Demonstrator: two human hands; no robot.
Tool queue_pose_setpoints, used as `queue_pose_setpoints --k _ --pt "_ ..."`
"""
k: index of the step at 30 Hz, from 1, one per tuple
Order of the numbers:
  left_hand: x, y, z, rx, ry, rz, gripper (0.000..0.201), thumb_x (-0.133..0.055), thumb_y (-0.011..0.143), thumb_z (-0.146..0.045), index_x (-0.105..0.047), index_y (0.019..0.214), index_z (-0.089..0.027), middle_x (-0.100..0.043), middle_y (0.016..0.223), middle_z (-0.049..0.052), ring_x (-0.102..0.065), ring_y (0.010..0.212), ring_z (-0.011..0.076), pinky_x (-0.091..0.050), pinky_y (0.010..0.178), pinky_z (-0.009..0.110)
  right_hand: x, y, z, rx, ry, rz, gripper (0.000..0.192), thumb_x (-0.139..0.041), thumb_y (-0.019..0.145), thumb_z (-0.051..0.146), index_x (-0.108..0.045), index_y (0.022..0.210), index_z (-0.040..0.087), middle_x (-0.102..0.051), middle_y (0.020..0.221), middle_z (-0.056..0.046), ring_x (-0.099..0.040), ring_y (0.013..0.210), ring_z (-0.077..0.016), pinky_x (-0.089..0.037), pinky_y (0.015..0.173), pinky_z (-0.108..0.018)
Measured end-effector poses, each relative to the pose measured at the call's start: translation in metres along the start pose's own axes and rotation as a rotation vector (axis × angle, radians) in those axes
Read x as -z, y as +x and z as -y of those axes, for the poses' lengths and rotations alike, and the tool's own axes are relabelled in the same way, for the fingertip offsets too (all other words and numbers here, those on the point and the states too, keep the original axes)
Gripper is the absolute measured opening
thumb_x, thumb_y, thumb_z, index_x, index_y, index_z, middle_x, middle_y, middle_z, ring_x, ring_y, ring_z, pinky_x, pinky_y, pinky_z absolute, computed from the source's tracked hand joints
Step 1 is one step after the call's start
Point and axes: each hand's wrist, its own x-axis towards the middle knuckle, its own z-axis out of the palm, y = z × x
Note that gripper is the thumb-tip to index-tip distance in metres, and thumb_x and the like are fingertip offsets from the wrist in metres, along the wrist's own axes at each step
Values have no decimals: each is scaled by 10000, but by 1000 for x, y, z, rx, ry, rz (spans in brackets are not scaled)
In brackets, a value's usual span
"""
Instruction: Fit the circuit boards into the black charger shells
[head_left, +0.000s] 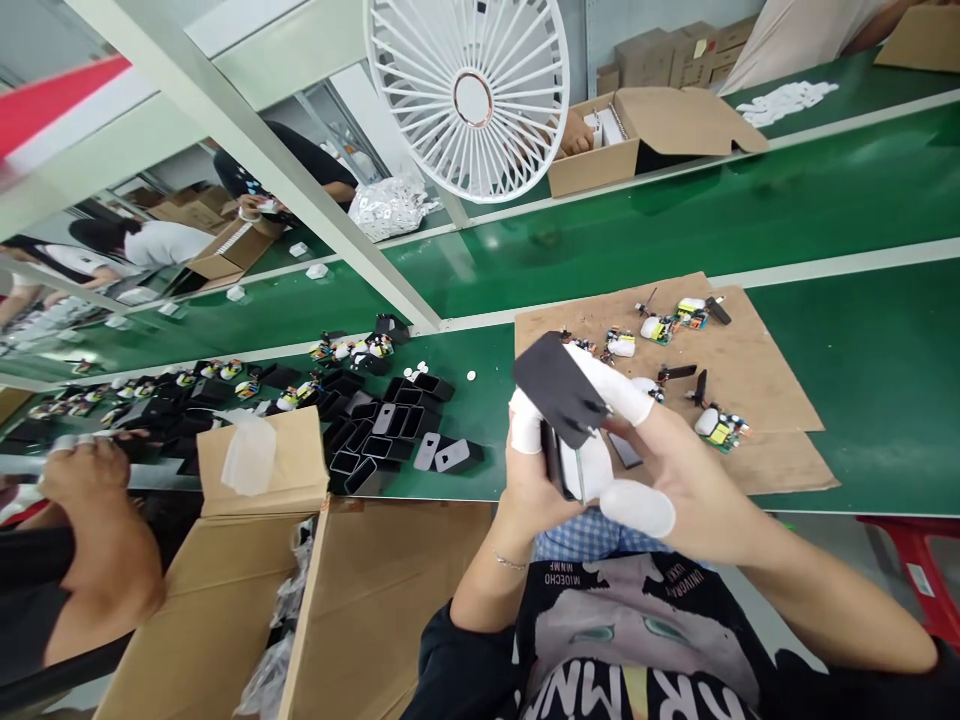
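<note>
— Black casing [559,385] sits between both hands, above the lap, just short of the counter [862,380] edge; the left hand [532,480] grips it from below, the right hand [675,470] closes over its top with capped fingers [637,505].
— How should it be held?
— Firmly by the edges, I'd say — thumbs clear of the opening. More casings [390,425] lie left on the counter, circuit boards [667,325] on the cardboard sheet [750,370] ahead.
</note>
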Motion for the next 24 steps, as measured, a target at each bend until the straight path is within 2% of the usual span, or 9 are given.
queue_pose_setpoints --k 4,8,12,18,21,24 --pt "1 4 -3 -127 98 -4 978 -820 665 -506 -328 1467 -240 -551 1314 173 -574 1213 358 -498 1017 547 -13 7 -7 -234 399 -6 842 -732 833 467 -266 1504 261 -410 1539 -108 -395 1431 -268 -362 1184 -460" --pt "1 6 -8 -106 112 -9 985 -829 667 -416 -292 1476 -250 -543 1311 173 -577 1191 342 -513 987 515 -19 15 -4 -338 539 -45 850 -765 780 443 -274 1432 206 -399 1526 -168 -441 1390 -287 -401 1149 -476" --pt "-4 1 -5 -11 96 -26 893 -809 683 -334 -338 1435 -240 -549 1271 159 -581 1171 330 -523 967 497 -19 18 -2 -344 562 -72 730 -758 779 389 -335 1347 213 -440 1482 -160 -497 1326 -278 -443 1097 -464" --pt "-10 -4 1 32 17 -33 854 -771 744 -378 -311 1452 -245 -542 1294 154 -555 1220 320 -479 1040 511 -23 20 -5 -300 519 -87 642 -745 785 369 -351 1272 227 -484 1426 -146 -526 1285 -252 -450 1081 -444" --pt "-10 -5 5 -36 -85 -51 885 -748 761 -419 -246 1473 -265 -532 1290 139 -592 1168 285 -512 1009 472 -25 21 -9 -286 435 -135 697 -755 763 386 -320 1280 219 -491 1409 -165 -535 1276 -249 -434 1098 -449" --pt "-5 -5 14 -237 -40 -92 883 -773 738 -397 -262 1453 -309 -506 1328 119 -594 1189 295 -505 1021 493 -26 22 -18 -308 322 -201 731 -749 757 393 -312 1312 208 -502 1394 -176 -511 1304 -261 -426 1100 -464"
